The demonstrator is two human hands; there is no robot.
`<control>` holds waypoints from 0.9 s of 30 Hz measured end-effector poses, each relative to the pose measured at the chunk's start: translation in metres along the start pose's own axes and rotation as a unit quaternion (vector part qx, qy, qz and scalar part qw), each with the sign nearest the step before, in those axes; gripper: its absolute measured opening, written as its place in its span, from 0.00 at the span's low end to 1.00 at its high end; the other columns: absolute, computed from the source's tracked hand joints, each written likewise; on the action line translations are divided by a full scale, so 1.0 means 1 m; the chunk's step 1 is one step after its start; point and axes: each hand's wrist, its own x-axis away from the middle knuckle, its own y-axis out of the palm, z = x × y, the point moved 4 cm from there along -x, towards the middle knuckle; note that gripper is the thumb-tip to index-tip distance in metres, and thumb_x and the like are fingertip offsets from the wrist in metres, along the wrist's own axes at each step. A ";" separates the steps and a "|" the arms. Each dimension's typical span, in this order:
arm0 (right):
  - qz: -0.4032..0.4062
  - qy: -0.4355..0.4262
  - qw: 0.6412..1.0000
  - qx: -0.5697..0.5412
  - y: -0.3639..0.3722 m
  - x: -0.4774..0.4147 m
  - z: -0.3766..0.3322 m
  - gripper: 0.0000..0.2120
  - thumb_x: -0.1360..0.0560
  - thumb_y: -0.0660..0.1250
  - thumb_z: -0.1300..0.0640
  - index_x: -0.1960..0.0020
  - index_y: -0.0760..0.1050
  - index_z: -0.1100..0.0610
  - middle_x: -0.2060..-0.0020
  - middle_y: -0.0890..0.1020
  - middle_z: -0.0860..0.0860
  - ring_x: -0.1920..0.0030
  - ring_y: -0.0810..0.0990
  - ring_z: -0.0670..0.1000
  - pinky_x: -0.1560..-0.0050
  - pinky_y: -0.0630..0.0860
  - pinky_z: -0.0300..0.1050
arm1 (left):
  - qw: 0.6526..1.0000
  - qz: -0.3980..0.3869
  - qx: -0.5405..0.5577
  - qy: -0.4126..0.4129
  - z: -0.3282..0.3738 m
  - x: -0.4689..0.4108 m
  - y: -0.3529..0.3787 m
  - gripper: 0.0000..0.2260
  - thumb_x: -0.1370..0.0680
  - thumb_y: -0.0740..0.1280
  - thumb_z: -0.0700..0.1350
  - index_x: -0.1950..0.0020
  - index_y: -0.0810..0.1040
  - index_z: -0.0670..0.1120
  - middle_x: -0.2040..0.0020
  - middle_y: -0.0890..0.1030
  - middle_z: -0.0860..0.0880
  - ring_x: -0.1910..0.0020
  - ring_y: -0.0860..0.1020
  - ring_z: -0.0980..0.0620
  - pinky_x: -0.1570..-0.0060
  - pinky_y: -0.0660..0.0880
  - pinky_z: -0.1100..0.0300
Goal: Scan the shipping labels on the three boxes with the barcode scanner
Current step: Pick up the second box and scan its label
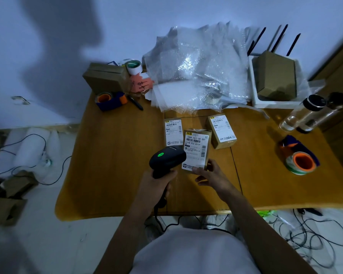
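Observation:
Three small cardboard boxes with white shipping labels are on the wooden table (111, 175). The left box (173, 131) and the right box (222, 131) lie flat, labels up. The middle box (196, 149) is tilted up toward me, with my right hand (210, 177) holding its near edge. My left hand (156, 186) grips the handle of the black barcode scanner (167, 160). A green light glows on top of the scanner. Its head sits just left of the middle box's label.
A pile of bubble wrap (198, 70) fills the back of the table. Tape dispensers sit at the back left (109, 99) and right (299, 161). A clear bottle (303, 113), a white tray holding a box (275, 80), a larger carton (107, 78). Cables lie on the floor.

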 end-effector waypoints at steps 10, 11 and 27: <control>-0.003 0.002 1.000 -0.001 0.001 -0.001 0.002 0.34 0.28 0.78 0.50 0.29 0.66 0.53 0.42 0.82 0.54 0.53 0.86 0.56 0.50 0.85 0.52 | 1.000 0.003 0.001 -0.005 -0.002 0.002 -0.002 0.08 0.22 0.72 0.45 0.59 0.79 0.44 0.72 0.75 0.48 0.74 0.72 0.52 0.67 0.72 0.57; -0.003 0.002 1.000 0.000 0.001 -0.001 0.002 0.34 0.28 0.78 0.50 0.29 0.66 0.53 0.42 0.82 0.54 0.54 0.86 0.56 0.50 0.85 0.52 | 1.000 0.004 0.003 -0.006 -0.003 0.002 -0.001 0.08 0.22 0.72 0.45 0.59 0.79 0.44 0.72 0.75 0.48 0.74 0.72 0.52 0.67 0.72 0.57; 0.017 0.016 1.000 -0.014 -0.005 -0.005 0.005 0.28 0.26 0.76 0.47 0.31 0.71 0.53 0.44 0.84 0.54 0.54 0.84 0.56 0.50 0.84 0.52 | 0.998 0.048 0.037 -0.036 -0.002 -0.003 -0.007 0.07 0.23 0.73 0.45 0.54 0.79 0.43 0.70 0.76 0.48 0.73 0.74 0.52 0.68 0.74 0.58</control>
